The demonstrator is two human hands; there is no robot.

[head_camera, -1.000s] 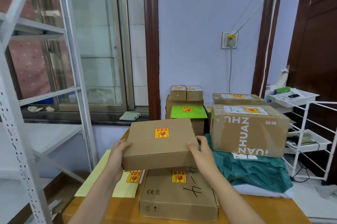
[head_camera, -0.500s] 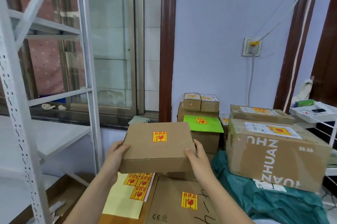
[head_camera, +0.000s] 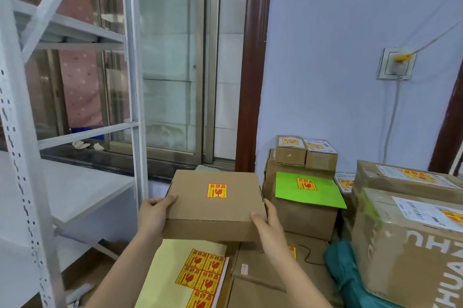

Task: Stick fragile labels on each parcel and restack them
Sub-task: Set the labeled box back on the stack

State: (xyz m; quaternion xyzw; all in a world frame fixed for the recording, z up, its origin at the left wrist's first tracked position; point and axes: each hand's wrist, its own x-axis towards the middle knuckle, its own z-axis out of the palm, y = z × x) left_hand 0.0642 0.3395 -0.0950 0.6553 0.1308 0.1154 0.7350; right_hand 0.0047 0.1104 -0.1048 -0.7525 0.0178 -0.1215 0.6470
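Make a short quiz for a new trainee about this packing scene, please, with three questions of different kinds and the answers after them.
1. True or false: the flat box held in both hands already carries a fragile label.
2. Which parcel lies directly under the green sheet? A) the brown box by the wall B) the held box C) the large printed carton
3. Fill in: the sheet of spare labels lies below the person's ____ hand.

Key: 1 true. 2 A. 3 left; the right hand grips the box's other side.
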